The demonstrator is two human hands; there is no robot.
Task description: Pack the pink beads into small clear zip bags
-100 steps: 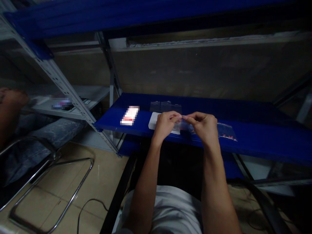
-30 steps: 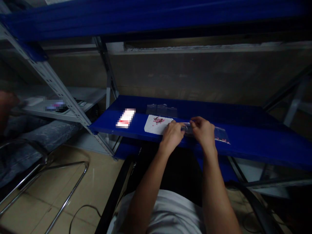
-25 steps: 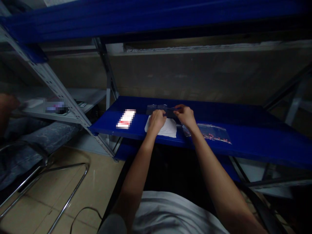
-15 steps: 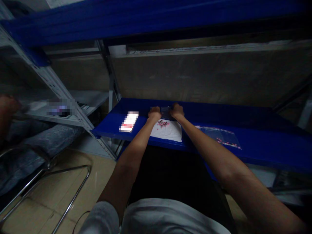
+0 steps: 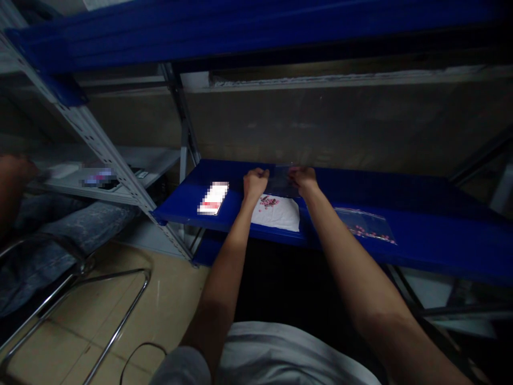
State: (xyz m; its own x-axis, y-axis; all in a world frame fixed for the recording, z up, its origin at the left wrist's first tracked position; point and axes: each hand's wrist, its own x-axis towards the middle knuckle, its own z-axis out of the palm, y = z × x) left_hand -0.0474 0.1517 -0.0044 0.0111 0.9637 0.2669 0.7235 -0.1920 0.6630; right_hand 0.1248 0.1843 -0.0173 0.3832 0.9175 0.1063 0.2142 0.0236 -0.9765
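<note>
Between my two hands, a clear plastic bag (image 5: 280,183) is spread just above the blue shelf. My left hand (image 5: 255,183) is closed at the bag's left edge; its exact grip is hard to make out in the dim light. On the other side, my right hand (image 5: 305,181) pinches the bag's right part, where a little pink shows at the fingertips. Nearer to me lies a white cloth (image 5: 276,215) with a small heap of pink and dark pieces (image 5: 268,201) on it. Right of my right forearm, another clear bag (image 5: 366,219) lies flat with small pink pieces along its lower edge.
A phone with a lit screen (image 5: 214,198) lies on the blue shelf (image 5: 433,235) to the left. An upper blue beam (image 5: 256,37) crosses above. At far left are another person's hand (image 5: 16,174), a metal chair frame (image 5: 116,334) and a grey shelf (image 5: 156,156).
My right hand has moved right and slightly away from me, widening the gap between my hands. More of the clear bag now shows between them.
</note>
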